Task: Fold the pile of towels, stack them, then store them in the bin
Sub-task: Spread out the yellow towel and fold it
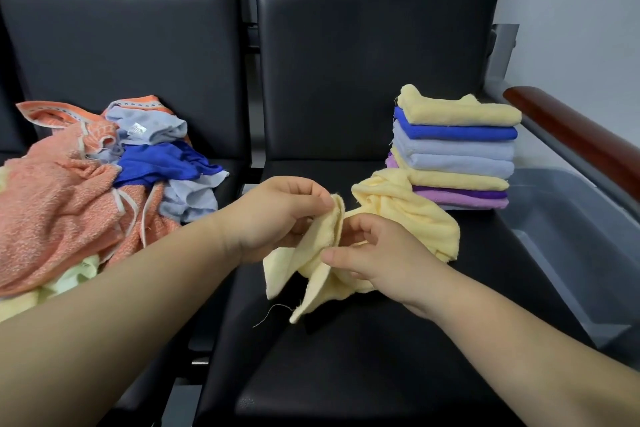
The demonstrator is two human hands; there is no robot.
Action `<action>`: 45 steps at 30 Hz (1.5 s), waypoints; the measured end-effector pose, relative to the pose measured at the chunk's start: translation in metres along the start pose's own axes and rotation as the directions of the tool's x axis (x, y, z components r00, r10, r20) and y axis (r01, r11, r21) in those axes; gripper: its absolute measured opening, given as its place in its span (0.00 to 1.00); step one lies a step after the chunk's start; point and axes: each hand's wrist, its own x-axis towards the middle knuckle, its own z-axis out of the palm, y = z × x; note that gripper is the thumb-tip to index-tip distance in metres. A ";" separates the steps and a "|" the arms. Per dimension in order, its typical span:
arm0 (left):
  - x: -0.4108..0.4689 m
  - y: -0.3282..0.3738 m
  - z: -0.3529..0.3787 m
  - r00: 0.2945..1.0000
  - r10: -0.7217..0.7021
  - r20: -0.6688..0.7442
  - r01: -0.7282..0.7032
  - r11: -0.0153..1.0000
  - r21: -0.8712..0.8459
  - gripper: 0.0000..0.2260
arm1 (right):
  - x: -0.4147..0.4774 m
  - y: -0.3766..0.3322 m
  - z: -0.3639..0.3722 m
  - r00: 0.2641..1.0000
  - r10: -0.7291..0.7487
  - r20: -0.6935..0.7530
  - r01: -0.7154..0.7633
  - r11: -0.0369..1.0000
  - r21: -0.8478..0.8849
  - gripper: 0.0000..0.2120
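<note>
A crumpled pale yellow towel (405, 211) hangs over the middle black seat. My left hand (277, 215) pinches its upper edge, and my right hand (374, 250) grips the bunched cloth just beside it. A loose pile of unfolded towels (86, 184), orange, blue, pale blue and light yellow, lies on the left seat. A neat stack of folded towels (453, 152), yellow, blue, pale blue and purple, stands at the back right of the middle seat. A grey plastic bin (568, 229) sits to the right of the stack.
Black padded seats (346, 357) with tall backrests (363, 62) fill the view. A brown wooden armrest (581, 135) runs along the right above the bin. A pale wall lies beyond it. A loose thread dangles from the held towel.
</note>
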 end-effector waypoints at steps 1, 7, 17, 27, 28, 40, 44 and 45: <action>-0.001 0.000 0.001 1.000 0.000 0.012 0.001 1.000 -0.016 0.06 | 0.000 0.000 0.000 1.000 -0.003 0.018 0.003 1.000 -0.005 0.11; 0.000 -0.001 -0.001 1.000 -0.002 -0.019 0.001 0.999 -0.046 0.10 | 0.006 0.000 -0.015 0.988 0.122 0.092 -0.127 0.990 0.055 0.03; -0.006 0.003 -0.030 0.988 -0.085 0.128 -0.037 0.679 0.733 0.12 | 0.008 -0.013 -0.064 0.962 0.228 0.149 -0.225 0.974 -0.037 0.13; -0.008 0.009 -0.028 0.996 0.080 0.026 -0.072 0.664 0.744 0.08 | 0.011 -0.011 -0.058 1.000 0.005 -0.009 -0.006 0.989 -0.145 0.12; -0.007 0.007 -0.029 0.995 0.095 0.001 -0.069 0.716 0.695 0.09 | 0.009 -0.012 -0.056 0.999 0.024 0.045 -0.024 1.000 -0.014 0.09; -0.003 0.003 -0.026 0.988 0.047 0.149 -0.138 0.710 0.690 0.09 | 0.008 -0.021 -0.069 0.997 -0.078 -0.017 0.060 0.869 -0.491 0.14; -0.004 0.007 -0.030 0.984 0.171 0.040 -0.175 0.926 0.334 0.19 | 0.002 -0.017 -0.069 0.996 -0.020 0.082 0.036 0.978 -0.204 0.22; -0.005 0.007 -0.028 0.983 0.183 0.022 -0.183 0.953 0.242 0.19 | 0.003 -0.015 -0.066 0.995 -0.004 0.097 0.024 0.978 -0.205 0.30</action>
